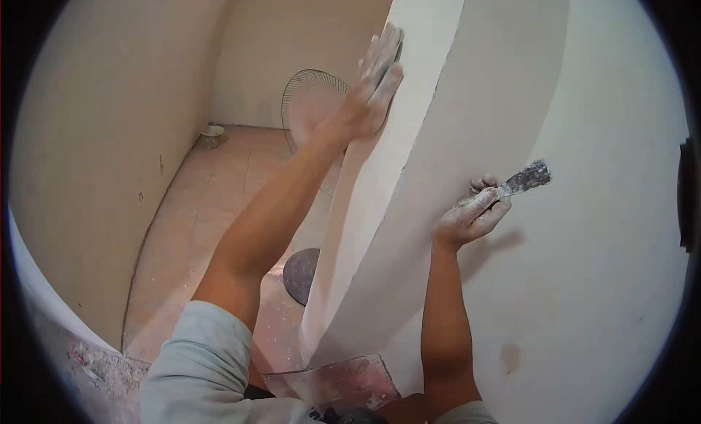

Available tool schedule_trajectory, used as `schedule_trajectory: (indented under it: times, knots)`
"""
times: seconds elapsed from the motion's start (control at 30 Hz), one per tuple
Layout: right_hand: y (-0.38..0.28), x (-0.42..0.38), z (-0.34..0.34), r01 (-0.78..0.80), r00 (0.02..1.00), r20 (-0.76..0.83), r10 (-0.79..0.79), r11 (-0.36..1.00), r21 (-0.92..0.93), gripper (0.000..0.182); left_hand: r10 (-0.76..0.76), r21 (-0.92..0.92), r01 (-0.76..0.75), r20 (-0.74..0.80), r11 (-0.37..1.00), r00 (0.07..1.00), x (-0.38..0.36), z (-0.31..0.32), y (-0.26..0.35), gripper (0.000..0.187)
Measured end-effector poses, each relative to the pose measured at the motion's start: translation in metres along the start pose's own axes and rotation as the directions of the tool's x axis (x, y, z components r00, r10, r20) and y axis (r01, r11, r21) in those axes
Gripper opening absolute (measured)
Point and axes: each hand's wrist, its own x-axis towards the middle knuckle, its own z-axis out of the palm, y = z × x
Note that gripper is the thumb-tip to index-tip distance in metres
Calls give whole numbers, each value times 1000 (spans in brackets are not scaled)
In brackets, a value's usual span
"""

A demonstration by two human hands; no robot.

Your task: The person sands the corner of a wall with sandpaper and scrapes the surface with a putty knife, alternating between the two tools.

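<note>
My right hand (pixel 471 218) grips a putty knife (pixel 524 180) whose stained blade lies against the white plastered wall face (pixel 599 263) on the right. My left hand (pixel 374 84) reaches up and presses flat, fingers together, on the narrow side face of the wall end (pixel 394 161), holding something dark that I cannot make out under the fingertips. Both hands are dusted with white plaster. The wall corner edge (pixel 409 168) runs between my two arms.
A standing fan (pixel 310 106) with a round base (pixel 301 276) stands on the tiled floor (pixel 212 205) behind the wall end. A small bowl (pixel 212 134) sits by the far corner. A plaster-smeared board (pixel 336 380) lies below, near my chest. A beige wall (pixel 102 146) is at left.
</note>
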Motion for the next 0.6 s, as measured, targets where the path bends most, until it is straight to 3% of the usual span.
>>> schedule_trajectory:
  times: [0.03,0.07,0.13,0.33,0.47,0.53,0.6]
  knots:
    - [0,0,1,2,1000,5,-2,1000,-1,20,-20,8,20,17,1000,1000,1,-4,2,62]
    - [0,0,2,10,1000,-1,-10,1000,-6,20,84,-27,-85,-25,996,996,-32,7,-18,62]
    - [-1,1,2,31,999,13,-31,999,8,19,186,134,-179,-39,975,982,-74,9,-17,62]
    - [1,-1,0,2,1000,2,-2,1000,-20,25,205,232,-176,-108,957,973,36,-8,14,61]
    - [0,-1,2,3,1000,-6,-3,1000,-15,27,284,124,-273,-83,954,955,-42,6,-8,62]
    - [-1,-3,5,8,999,-35,-7,1000,28,27,153,133,-147,-35,980,988,-72,7,-5,64]
    - [5,-1,0,41,999,0,-41,999,-9,27,226,169,-212,-67,962,972,-37,5,-7,63]
